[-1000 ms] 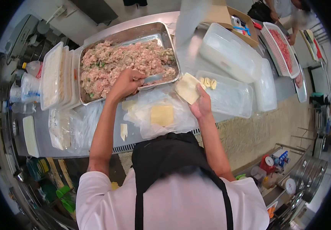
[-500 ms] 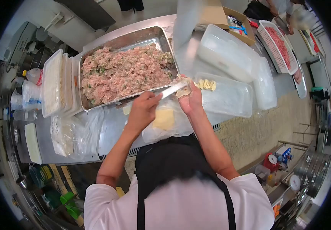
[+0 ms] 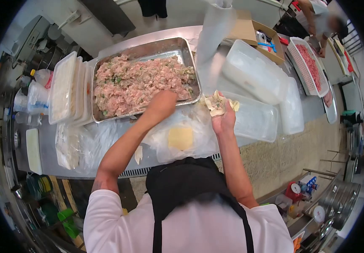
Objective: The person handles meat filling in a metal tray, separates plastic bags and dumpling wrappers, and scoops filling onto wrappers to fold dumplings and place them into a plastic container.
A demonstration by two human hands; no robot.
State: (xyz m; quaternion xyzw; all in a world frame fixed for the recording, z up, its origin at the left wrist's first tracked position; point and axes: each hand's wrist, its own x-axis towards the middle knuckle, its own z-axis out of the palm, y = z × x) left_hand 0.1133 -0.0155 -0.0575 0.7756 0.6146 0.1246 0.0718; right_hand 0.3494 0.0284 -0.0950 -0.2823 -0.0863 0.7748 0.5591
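Observation:
My left hand (image 3: pixel 163 103) is closed over the near right side of the meat tray, at the edge of the minced filling (image 3: pixel 139 80). The white spatula it held a moment ago is hidden behind the fist now. On the fingers of my right hand (image 3: pixel 224 120) rests an opened wonton wrapper (image 3: pixel 214 105) with some filling in its middle. Folded wontons (image 3: pixel 235 105) show just behind that hand, in a clear plastic container (image 3: pixel 257 122). Square yellow wrappers (image 3: pixel 180 138) lie on plastic sheeting between my forearms.
The deep metal tray (image 3: pixel 195 76) stands on the steel table. Stacked lidded containers (image 3: pixel 61 90) are at its left, translucent tubs (image 3: pixel 255 71) at the right. A cardboard box (image 3: pixel 270 48) and a basket of meat (image 3: pixel 308 63) sit farther back. Another person (image 3: pixel 312 19) is at far right.
My left hand has gone from the wrapper back to the tray with the spatula. My right hand has shifted right and slightly lower, and the wrapper lies more open.

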